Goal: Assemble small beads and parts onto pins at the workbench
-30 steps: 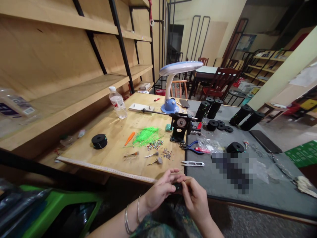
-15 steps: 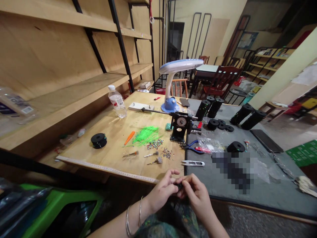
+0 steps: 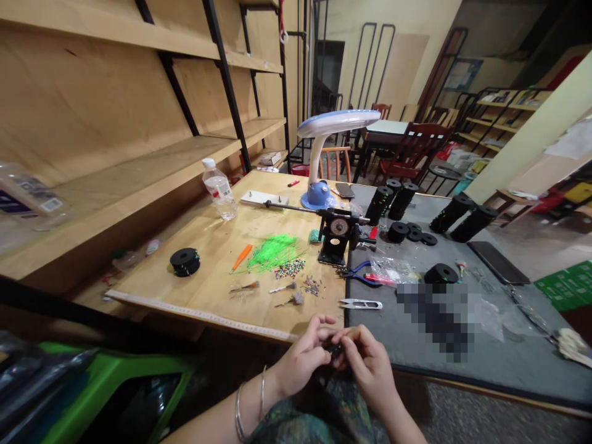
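Just off the table's front edge, my left hand (image 3: 309,353) and my right hand (image 3: 365,359) meet over my lap. Between their fingertips is a small dark object (image 3: 333,350), mostly hidden by the fingers; its kind I cannot make out. My left thumb and fingers close on it from one side, and my right thumb and forefinger pinch at it from the other. Silver thread snips (image 3: 361,304) lie nearest, beyond the hands. Past them are coloured beads (image 3: 290,267), bright green strands (image 3: 275,251), an orange-handled tool (image 3: 241,257) and blue-handled pliers (image 3: 359,271).
A black winding device (image 3: 335,234) stands mid-table before a blue-and-white lamp (image 3: 318,194). Black foam spools (image 3: 185,261) sit at left, with several more at right. A water bottle (image 3: 219,190) is at back left. A phone (image 3: 497,263) lies on the grey mat (image 3: 416,339).
My hands stay in the same place, with only slight finger movement. A little more of the dark object shows between them. The table things have not moved.
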